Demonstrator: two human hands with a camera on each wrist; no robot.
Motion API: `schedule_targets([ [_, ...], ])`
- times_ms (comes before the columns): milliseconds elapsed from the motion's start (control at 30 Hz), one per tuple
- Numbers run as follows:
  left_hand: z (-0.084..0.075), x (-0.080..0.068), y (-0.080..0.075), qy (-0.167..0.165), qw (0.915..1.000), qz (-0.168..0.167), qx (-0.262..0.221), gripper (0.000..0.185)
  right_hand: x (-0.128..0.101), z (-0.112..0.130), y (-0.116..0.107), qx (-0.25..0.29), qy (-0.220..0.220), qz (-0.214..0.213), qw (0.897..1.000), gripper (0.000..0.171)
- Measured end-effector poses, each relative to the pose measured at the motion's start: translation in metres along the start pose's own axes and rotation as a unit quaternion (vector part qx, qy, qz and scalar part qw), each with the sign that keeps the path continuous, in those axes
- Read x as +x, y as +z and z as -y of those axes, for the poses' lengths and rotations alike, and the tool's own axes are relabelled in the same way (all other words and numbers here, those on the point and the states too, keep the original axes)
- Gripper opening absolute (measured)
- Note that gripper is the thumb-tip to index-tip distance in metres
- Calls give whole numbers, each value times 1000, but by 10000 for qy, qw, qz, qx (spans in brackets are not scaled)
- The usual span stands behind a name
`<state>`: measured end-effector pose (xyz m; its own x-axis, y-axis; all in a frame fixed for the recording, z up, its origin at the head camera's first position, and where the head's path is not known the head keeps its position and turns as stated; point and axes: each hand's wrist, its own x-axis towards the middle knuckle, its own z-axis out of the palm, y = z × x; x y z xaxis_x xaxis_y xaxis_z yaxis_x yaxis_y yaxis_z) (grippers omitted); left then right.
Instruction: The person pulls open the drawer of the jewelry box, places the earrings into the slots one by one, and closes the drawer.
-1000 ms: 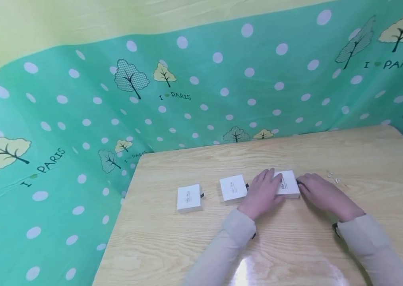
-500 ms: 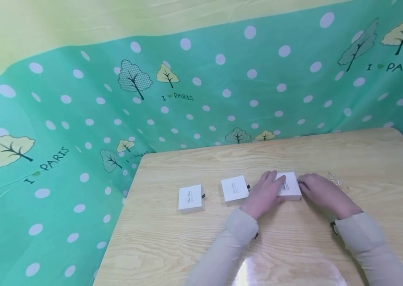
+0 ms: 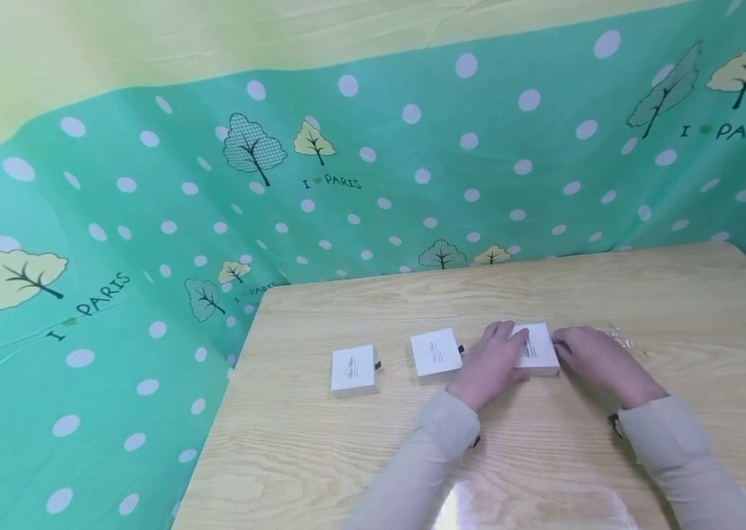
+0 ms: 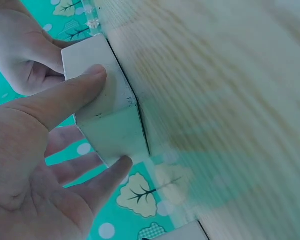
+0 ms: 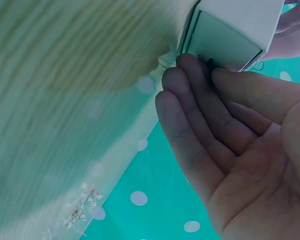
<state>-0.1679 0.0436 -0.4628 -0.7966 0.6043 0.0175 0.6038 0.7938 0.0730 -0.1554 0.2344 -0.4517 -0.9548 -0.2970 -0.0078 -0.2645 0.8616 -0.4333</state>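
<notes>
Three small white boxes lie in a row on the wooden table (image 3: 320,456). My left hand (image 3: 509,346) holds the right-hand box (image 3: 540,352), with the thumb (image 4: 85,85) on one face and a finger (image 4: 117,167) on the opposite one. My right hand (image 3: 561,347) is at that box's right end (image 5: 230,40), where thumb and fingers pinch a small dark tab (image 5: 208,67). The middle box (image 3: 435,355) and the left box (image 3: 353,369) lie untouched, each with a dark tab on its right side.
A few tiny clear, glittering bits (image 3: 619,336) lie on the table just right of my right hand. A green dotted cloth (image 3: 148,221) with tree prints hangs behind and to the left of the table.
</notes>
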Motion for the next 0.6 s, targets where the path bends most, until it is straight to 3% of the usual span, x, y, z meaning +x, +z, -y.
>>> schedule_targets([
  [600, -3, -11, -1, 123, 9998, -125, -87, 70, -10, 3, -3, 107, -23, 232, 9997, 13],
])
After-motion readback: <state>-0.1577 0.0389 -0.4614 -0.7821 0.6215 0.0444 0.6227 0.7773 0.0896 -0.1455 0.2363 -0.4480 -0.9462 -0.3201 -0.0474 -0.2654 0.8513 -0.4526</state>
